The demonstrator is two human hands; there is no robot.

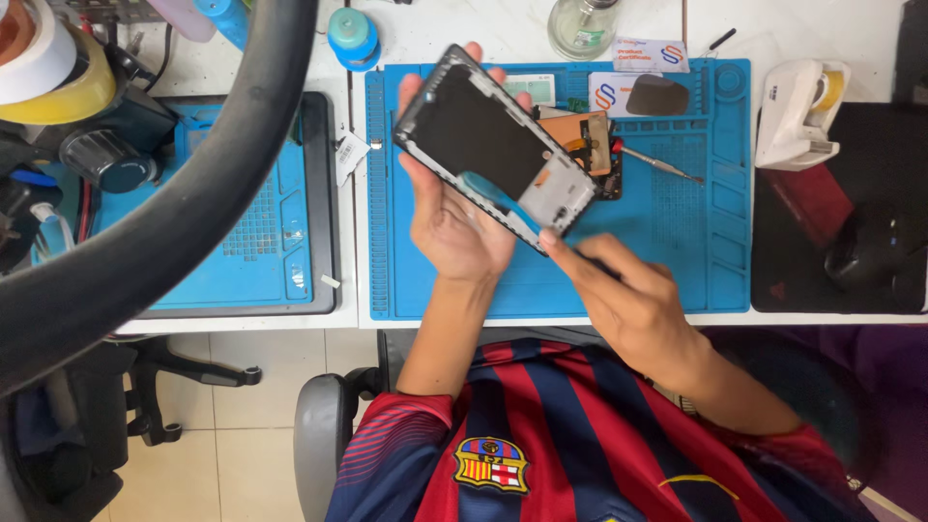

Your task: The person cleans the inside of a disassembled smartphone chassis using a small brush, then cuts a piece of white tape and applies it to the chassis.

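While cradled above the blue mat (677, 251), a phone frame (493, 145) tilts.
Left hand (454, 217) grips it palm-up, fingers curled round its far edge; right hand (623, 290) pinches a thin tool at its near corner.

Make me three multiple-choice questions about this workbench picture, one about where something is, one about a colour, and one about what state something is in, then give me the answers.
1. Where does the metal pry tool lie?
A. on the blue work mat
B. on the floor
C. on the black pad at the right

2. What colour is the tape dispenser at the right?
A. red
B. white
C. green

3. How is the phone frame held?
A. flat on the mat
B. lifted off the mat in the left hand
C. clamped in a vice

Answers: 1 A, the tool rests on the mat behind the frame. 2 B, its body is white. 3 B, the left hand cradles the frame from below while the right hand touches its lower corner.
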